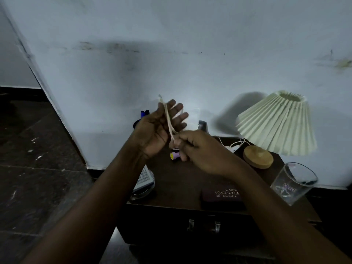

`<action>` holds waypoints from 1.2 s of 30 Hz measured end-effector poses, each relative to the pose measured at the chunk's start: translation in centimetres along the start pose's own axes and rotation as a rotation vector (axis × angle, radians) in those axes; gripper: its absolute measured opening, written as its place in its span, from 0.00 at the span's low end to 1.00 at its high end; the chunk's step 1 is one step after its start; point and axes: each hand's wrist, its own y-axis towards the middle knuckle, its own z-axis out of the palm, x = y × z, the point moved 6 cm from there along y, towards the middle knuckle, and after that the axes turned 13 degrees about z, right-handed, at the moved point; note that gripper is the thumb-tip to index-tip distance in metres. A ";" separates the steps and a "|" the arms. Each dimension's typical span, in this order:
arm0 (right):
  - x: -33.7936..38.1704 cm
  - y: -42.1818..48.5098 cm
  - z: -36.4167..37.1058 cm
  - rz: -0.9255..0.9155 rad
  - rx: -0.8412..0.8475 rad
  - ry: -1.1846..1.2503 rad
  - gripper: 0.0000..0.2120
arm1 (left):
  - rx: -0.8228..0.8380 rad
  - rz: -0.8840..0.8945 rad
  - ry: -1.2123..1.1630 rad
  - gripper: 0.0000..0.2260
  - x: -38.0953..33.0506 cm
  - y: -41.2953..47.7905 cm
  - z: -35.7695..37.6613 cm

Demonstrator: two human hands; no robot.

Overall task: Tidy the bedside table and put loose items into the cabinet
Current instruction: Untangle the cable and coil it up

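Note:
A thin white cable (168,117) is looped around my left hand (158,128), whose fingers are spread above the back of the dark bedside table (182,180). My right hand (202,151) pinches the lower end of that cable just beside the left palm. More white cable (236,144) trails on the table top toward the lamp. A small purple and yellow tube (175,155) lies under the hands. A dark glasses case (222,195) marked PRINCE OPTICAL sits near the front edge. The cabinet front (190,225) below has two metal handles.
A pleated cream lamp (276,124) with a round wooden base (258,156) stands at the right rear. An empty drinking glass (294,182) is at the right edge. A book on a glass dish (143,180) sits at the left edge. A pen holder (142,115) is behind my left hand.

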 end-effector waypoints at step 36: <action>-1.7 -0.8 -7.0 0.019 0.005 0.478 0.22 | 0.539 -0.366 0.691 0.18 6.4 -4.7 3.0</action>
